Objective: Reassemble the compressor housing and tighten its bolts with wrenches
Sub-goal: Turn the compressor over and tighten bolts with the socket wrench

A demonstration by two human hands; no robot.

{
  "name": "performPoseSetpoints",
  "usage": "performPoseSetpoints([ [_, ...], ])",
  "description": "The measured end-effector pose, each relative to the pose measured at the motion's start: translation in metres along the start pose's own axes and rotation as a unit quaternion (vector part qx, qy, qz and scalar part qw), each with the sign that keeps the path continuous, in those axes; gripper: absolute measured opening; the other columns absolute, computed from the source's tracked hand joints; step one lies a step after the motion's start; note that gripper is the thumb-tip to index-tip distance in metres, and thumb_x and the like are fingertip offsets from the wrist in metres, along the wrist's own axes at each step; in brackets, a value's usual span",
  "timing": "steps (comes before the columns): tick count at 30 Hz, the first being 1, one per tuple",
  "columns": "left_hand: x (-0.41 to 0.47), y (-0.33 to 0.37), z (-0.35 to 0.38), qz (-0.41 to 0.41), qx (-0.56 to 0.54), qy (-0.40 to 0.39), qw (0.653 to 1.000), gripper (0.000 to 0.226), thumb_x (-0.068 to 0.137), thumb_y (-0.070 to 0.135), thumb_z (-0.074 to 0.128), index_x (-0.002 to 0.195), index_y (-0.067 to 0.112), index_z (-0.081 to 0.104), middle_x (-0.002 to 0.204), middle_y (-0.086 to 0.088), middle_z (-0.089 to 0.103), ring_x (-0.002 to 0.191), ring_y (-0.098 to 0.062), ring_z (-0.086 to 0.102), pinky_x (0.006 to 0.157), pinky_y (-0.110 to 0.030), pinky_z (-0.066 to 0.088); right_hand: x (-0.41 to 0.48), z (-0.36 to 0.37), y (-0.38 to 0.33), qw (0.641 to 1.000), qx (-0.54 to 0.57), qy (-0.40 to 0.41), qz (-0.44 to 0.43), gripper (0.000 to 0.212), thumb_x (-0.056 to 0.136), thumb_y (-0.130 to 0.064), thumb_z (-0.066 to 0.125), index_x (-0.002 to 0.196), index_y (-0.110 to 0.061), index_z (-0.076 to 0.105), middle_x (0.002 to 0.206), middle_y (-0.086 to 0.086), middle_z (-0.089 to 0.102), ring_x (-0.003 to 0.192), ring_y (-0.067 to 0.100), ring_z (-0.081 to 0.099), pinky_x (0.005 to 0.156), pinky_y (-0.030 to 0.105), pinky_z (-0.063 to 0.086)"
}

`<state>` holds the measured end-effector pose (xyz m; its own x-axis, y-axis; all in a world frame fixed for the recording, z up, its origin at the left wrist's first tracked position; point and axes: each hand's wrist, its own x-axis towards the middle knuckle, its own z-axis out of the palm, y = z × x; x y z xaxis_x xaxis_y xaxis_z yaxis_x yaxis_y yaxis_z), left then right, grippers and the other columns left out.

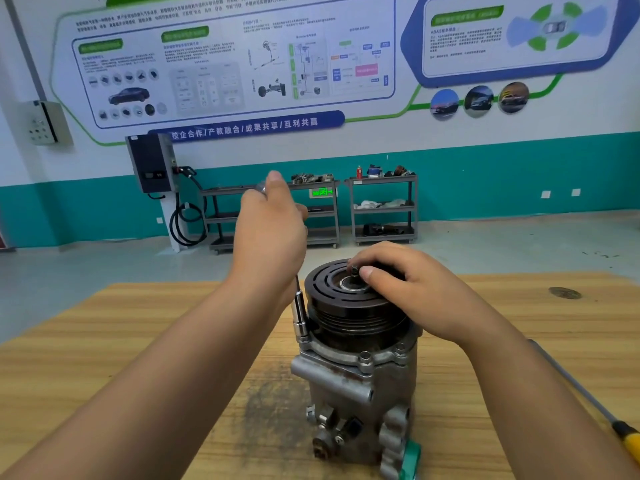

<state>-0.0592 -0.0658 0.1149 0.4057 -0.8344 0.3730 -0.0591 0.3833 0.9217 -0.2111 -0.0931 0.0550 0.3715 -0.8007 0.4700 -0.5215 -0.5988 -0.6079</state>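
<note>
So, we've got one compressor [356, 379]: our left hand [270, 230] grips one socket wrench [300, 315], right hand [412, 289] lays relaxed fingers on the pulley [329, 291], one screwdriver [627, 439] lies nearby.

Compressor [356, 372] on table [104, 341]; screwdriver [588, 400] right.

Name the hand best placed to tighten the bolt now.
Left hand: it grips the socket wrench, whose socket sits on the housing flange. The right hand rests on the pulley, holding no tool.
</note>
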Motion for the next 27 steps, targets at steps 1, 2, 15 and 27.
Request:
performPoseSetpoints([
  [1, -0.001, 0.000, 0.001, -0.001, 0.000, -0.002, 1.000, 0.027, 0.102, 0.036, 0.029, 0.082, 0.022, 0.040, 0.054, 0.007, 0.036, 0.044, -0.008, 0.029, 0.045, -0.024, 0.024, 0.000, 0.000, 0.000, 1.000, 0.000, 0.000, 0.000, 0.023, 0.096, -0.030, 0.046, 0.112, -0.029, 0.062, 0.109, -0.019, 0.058, 0.105, -0.005, 0.049, 0.086, 0.017, 0.041],
  [2, -0.001, -0.001, 0.001, -0.002, 0.003, -0.006, 1.000, 0.026, 0.102, 0.036, 0.029, 0.084, 0.022, 0.042, 0.055, 0.007, 0.036, 0.047, -0.010, 0.030, 0.048, -0.025, 0.025, 0.000, 0.000, 0.000, 1.000, 0.000, 0.001, -0.001, 0.023, 0.096, -0.030, 0.046, 0.112, -0.029, 0.062, 0.109, -0.019, 0.058, 0.105, -0.004, 0.049, 0.087, 0.018, 0.041],
  [15, 0.008, -0.007, 0.009, -0.027, -0.007, -0.131, 0.991, 0.031, 0.099, 0.038, 0.030, 0.075, 0.019, 0.031, 0.038, 0.010, 0.024, 0.034, -0.009, 0.016, 0.035, -0.015, 0.015, 0.000, 0.002, 0.001, 1.000, 0.015, 0.008, -0.003, 0.022, 0.096, -0.028, 0.047, 0.110, -0.026, 0.063, 0.106, -0.019, 0.059, 0.104, -0.003, 0.050, 0.089, 0.021, 0.041],
  [27, 0.048, -0.013, -0.007, -0.116, -0.069, -0.377, 0.916, 0.043, 0.099, 0.043, 0.027, 0.063, 0.020, 0.033, 0.036, 0.011, 0.019, 0.031, -0.004, 0.014, 0.036, -0.011, 0.011, 0.004, 0.007, 0.006, 0.999, 0.040, 0.023, 0.009, 0.023, 0.097, -0.027, 0.044, 0.111, -0.029, 0.062, 0.109, -0.022, 0.058, 0.108, -0.003, 0.049, 0.091, 0.022, 0.039],
])
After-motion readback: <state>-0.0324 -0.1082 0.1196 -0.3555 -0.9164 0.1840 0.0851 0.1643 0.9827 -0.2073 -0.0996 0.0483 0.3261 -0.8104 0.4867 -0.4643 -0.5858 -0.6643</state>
